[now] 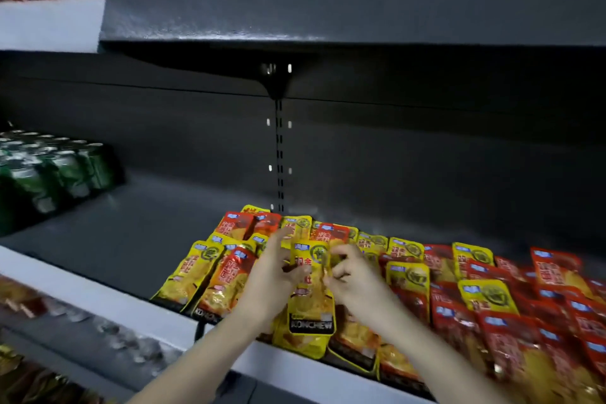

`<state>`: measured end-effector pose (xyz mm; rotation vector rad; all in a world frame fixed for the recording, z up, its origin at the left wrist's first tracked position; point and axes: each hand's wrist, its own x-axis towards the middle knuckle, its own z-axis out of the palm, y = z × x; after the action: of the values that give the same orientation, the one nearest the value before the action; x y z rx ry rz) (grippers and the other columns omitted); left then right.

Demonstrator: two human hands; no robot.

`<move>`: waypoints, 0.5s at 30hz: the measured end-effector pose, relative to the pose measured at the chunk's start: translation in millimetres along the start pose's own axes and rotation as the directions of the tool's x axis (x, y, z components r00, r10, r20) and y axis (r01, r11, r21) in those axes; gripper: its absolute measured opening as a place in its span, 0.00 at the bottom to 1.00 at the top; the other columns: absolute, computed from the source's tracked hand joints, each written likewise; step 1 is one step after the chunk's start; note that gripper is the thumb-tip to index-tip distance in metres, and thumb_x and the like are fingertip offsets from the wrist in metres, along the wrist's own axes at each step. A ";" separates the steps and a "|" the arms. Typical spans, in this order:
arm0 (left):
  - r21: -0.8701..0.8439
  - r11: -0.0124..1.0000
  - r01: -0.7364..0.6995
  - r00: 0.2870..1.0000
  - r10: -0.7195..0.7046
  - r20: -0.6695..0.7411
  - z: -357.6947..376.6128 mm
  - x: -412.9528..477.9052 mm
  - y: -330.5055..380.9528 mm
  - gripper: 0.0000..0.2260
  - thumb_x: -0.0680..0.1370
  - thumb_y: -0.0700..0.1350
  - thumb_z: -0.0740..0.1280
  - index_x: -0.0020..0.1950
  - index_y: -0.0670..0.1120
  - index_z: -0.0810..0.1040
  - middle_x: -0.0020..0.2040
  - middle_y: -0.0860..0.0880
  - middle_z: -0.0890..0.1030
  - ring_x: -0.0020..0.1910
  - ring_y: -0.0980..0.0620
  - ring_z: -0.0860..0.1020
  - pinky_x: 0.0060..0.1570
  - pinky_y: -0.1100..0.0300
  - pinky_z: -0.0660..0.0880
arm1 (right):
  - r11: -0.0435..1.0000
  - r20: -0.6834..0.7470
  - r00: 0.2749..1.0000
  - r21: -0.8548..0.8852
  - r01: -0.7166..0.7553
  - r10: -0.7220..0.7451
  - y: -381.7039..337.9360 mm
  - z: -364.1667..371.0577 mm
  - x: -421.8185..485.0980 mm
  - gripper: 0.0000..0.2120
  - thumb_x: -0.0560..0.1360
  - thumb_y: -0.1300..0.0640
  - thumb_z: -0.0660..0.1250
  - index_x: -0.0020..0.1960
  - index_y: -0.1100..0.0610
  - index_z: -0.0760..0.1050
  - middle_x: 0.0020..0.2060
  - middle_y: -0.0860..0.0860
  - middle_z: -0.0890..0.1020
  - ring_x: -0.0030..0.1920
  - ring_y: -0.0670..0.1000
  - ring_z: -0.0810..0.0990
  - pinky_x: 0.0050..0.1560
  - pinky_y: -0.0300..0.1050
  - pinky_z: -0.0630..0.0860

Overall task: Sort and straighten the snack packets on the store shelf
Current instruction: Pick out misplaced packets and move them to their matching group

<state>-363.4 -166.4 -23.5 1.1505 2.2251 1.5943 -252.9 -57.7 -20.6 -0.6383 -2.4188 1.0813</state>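
A yellow snack packet [311, 302] stands lifted over the pile at the shelf's front edge, its black band at the bottom. My left hand [273, 276] grips its left side with thumb and fingers. My right hand [352, 276] pinches its right edge with curled fingers. Behind and to the left lie mixed yellow packets [193, 269] and red packets [237, 223]. To the right spreads a heap of mostly red packets [511, 338] with a few yellow ones [485, 297] on top.
The grey shelf [124, 239] is bare to the left of the pile. Green cans [62, 171] stand at the far left. Overhead, an upper shelf [328, 17] carries red boxes. A lower shelf [49, 338] with other goods shows at bottom left.
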 end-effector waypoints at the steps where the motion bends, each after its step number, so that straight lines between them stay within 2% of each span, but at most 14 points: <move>1: 0.021 1.000 -0.005 1.000 0.005 0.004 -8.8 2.8 -7.9 0.26 0.74 0.40 0.71 0.68 0.49 0.65 0.40 0.51 0.73 0.39 0.60 0.74 0.32 0.74 0.68 | 1.000 0.005 1.000 -0.026 0.004 -0.004 -7.4 10.4 1.3 0.08 0.76 0.60 0.66 0.51 0.53 0.67 0.40 0.49 0.73 0.47 0.52 0.80 0.51 0.50 0.76; 3: 0.059 0.998 0.003 1.000 -0.005 0.028 -24.2 9.0 -24.0 0.24 0.74 0.40 0.70 0.68 0.50 0.66 0.50 0.49 0.75 0.51 0.55 0.74 0.37 0.75 0.71 | 0.999 0.007 1.000 -0.042 0.004 -0.003 -18.7 30.1 3.5 0.14 0.76 0.60 0.65 0.59 0.51 0.65 0.37 0.48 0.72 0.41 0.50 0.79 0.43 0.46 0.74; 4: 0.064 0.998 0.002 0.998 -0.005 0.057 -30.5 12.2 -30.4 0.23 0.75 0.40 0.70 0.67 0.49 0.67 0.50 0.49 0.75 0.53 0.54 0.75 0.39 0.74 0.72 | 0.999 0.002 1.000 -0.031 -0.005 0.005 -22.7 38.7 3.9 0.20 0.76 0.61 0.64 0.65 0.50 0.63 0.35 0.47 0.71 0.37 0.48 0.76 0.39 0.43 0.72; 7: 0.158 0.985 -0.066 0.987 0.041 0.153 -45.4 18.7 -44.7 0.17 0.76 0.40 0.67 0.63 0.50 0.69 0.41 0.54 0.75 0.43 0.61 0.75 0.41 0.72 0.72 | 0.999 -0.020 0.999 -0.044 -0.026 0.025 -28.6 55.0 1.0 0.29 0.77 0.61 0.64 0.72 0.46 0.56 0.35 0.45 0.68 0.34 0.43 0.70 0.38 0.40 0.69; 9: 0.266 0.951 -0.158 0.978 0.114 0.174 -51.5 21.5 -52.0 0.14 0.79 0.39 0.62 0.62 0.52 0.69 0.42 0.56 0.78 0.43 0.60 0.77 0.40 0.72 0.70 | 0.998 -0.041 0.998 -0.054 -0.041 0.039 -29.2 56.8 -1.5 0.29 0.77 0.62 0.63 0.72 0.44 0.56 0.36 0.47 0.68 0.35 0.45 0.70 0.38 0.41 0.71; 10: 0.315 0.929 -0.196 0.973 0.143 0.184 -53.3 23.2 -54.5 0.14 0.80 0.38 0.60 0.63 0.52 0.70 0.46 0.54 0.80 0.46 0.56 0.78 0.42 0.69 0.70 | 0.997 -0.057 0.997 -0.042 -0.059 0.057 -29.4 55.5 -2.8 0.29 0.77 0.62 0.63 0.72 0.44 0.57 0.37 0.47 0.69 0.36 0.45 0.71 0.38 0.39 0.71; 12: 0.435 0.865 -0.250 0.960 0.163 0.228 -54.8 26.4 -56.3 0.17 0.79 0.38 0.60 0.67 0.51 0.71 0.58 0.51 0.78 0.58 0.50 0.75 0.52 0.63 0.71 | 0.996 -0.115 0.990 -0.015 -0.086 0.084 -30.1 49.4 -5.5 0.26 0.77 0.63 0.64 0.70 0.45 0.60 0.36 0.47 0.70 0.39 0.46 0.75 0.40 0.38 0.73; 15: 0.577 0.730 -0.367 0.919 0.185 0.349 -51.8 34.5 -58.0 0.19 0.79 0.46 0.63 0.70 0.52 0.68 0.65 0.53 0.74 0.68 0.50 0.67 0.63 0.55 0.68 | 0.994 -0.238 0.965 0.004 -0.113 0.111 -27.2 34.9 -8.0 0.22 0.77 0.65 0.64 0.67 0.50 0.64 0.35 0.52 0.72 0.45 0.54 0.79 0.50 0.50 0.75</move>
<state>-443.3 -188.8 -42.5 1.8198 2.5521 0.6489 -271.6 -98.5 -22.5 -0.8653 -2.2054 0.9755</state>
